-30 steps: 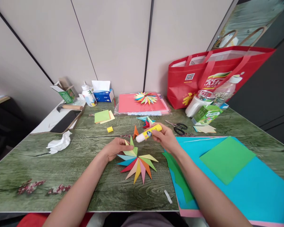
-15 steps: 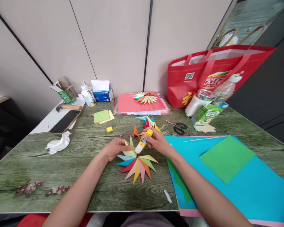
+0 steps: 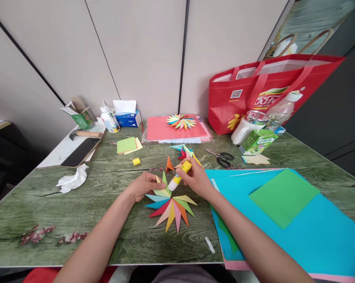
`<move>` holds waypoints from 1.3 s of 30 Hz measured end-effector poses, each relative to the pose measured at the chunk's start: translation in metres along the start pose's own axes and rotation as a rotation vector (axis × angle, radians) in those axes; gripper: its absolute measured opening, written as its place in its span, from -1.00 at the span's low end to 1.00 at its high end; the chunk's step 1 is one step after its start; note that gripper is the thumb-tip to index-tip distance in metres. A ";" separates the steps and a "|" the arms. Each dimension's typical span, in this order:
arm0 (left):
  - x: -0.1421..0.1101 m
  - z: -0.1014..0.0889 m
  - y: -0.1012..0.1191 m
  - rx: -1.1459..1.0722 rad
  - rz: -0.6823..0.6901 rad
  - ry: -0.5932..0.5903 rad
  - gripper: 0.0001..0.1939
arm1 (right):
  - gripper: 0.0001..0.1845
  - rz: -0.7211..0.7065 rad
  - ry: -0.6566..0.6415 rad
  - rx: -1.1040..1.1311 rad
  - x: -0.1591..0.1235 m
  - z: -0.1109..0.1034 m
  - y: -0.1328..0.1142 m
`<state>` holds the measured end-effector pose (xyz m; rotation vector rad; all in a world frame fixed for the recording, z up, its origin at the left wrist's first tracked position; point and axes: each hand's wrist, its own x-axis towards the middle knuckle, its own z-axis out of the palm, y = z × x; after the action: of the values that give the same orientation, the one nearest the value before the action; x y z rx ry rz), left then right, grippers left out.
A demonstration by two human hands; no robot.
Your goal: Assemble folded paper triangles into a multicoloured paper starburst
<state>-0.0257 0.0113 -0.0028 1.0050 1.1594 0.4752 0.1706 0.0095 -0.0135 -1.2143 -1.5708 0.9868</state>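
My left hand pinches a pale green folded piece at the upper left of a many-coloured paper star. The star's pointed pieces fan round a small centre, with a gap at its upper right. In my right hand is a yellow glue stick, tilted with its white end down against or just over the green piece; I cannot tell if they touch. Just beyond lie an orange folded piece and several more folded pieces. The yellow glue cap lies apart, to the left.
Scissors lie beyond my right hand. Blue paper sheets cover the right side, under my right forearm. A second paper star rests on a red paper pack. A crumpled tissue, phone and hammer are left.
The glue stick has shifted slightly in my right hand, whose fingers now cover more of its label. My left hand stays on the star, which has barely moved.
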 end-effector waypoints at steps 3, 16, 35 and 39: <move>0.000 0.000 0.000 0.000 0.005 0.001 -0.66 | -0.76 -0.019 -0.018 -0.059 -0.001 -0.001 -0.002; -0.001 -0.001 0.000 0.052 0.011 -0.001 -0.67 | -0.69 0.024 0.071 -0.012 -0.003 0.002 -0.007; -0.001 0.002 0.001 0.092 0.099 -0.099 -0.64 | -0.71 0.205 0.004 0.204 0.005 0.005 0.003; -0.002 0.002 0.001 0.075 0.107 -0.104 -0.64 | -0.72 0.255 -0.023 0.256 0.006 0.007 0.004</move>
<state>-0.0240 0.0096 -0.0008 1.1484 1.0406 0.4614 0.1647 0.0156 -0.0179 -1.2437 -1.2800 1.3265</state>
